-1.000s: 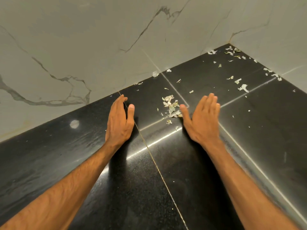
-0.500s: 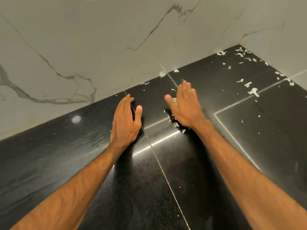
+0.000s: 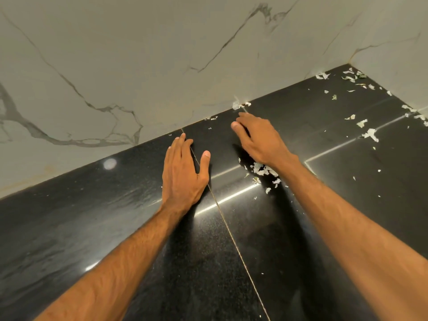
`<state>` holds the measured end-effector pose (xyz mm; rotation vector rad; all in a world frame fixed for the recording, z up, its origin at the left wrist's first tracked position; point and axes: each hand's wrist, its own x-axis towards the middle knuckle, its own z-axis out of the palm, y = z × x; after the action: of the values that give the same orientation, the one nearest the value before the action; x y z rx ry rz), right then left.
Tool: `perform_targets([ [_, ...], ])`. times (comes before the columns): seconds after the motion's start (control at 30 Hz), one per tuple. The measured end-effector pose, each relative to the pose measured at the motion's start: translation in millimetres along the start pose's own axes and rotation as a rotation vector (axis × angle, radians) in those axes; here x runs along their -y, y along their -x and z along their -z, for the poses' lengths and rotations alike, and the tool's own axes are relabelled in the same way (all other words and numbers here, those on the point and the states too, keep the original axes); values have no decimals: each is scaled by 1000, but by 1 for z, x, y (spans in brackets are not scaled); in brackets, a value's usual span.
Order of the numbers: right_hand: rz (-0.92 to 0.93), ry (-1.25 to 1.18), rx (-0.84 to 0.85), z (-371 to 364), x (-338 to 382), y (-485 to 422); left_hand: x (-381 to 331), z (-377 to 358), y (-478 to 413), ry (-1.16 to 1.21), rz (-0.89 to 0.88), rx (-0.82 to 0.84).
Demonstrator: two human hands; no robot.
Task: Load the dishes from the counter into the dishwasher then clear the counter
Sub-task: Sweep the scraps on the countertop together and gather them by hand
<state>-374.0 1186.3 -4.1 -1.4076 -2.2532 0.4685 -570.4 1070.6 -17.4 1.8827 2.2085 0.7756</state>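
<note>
The black glossy counter [image 3: 115, 216] runs along a white marbled wall. My left hand [image 3: 181, 172] lies flat on the counter with straight fingers, its edge down, across a seam. My right hand [image 3: 257, 137] reaches toward the wall, fingers straight and angled down, touching the counter near the back edge. A small pile of pale food scraps [image 3: 262, 170] lies just under my right wrist. A few scraps [image 3: 239, 104] sit at the wall's foot beyond my right fingertips. No dishes are in view.
More pale scraps [image 3: 369, 134] are scattered over the counter's right part, and several scraps [image 3: 347, 76] lie in the far corner where two marbled walls [image 3: 139, 66] meet. A thin seam [image 3: 231, 232] runs down the counter between my arms.
My right hand has moved left and forward past the scrap pile toward the wall; the pile now lies by its wrist. My left hand has stayed flat in place.
</note>
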Motion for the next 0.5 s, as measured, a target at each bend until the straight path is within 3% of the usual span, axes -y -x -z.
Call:
perform_targets([
  [0.1, -46, 26, -244, 10, -10, -7, 1, 0, 0, 13, 7, 6],
  [0.17, -73, 57, -169, 11, -18, -24, 0, 0, 0, 18, 11, 16],
  [0.27, -172, 184, 102, -2, -9, -37, 0, 0, -1, 27, 14, 14],
  [0.33, -185, 235, 164, -15, 4, -27, 0, 0, -1, 32, 18, 15],
  [0.43, -124, 239, 118, -16, 19, -5, 0, 0, 0, 35, 23, 19],
  [0.5, -69, 193, -79, -9, 23, -2, 0, 0, 0, 37, 25, 22],
])
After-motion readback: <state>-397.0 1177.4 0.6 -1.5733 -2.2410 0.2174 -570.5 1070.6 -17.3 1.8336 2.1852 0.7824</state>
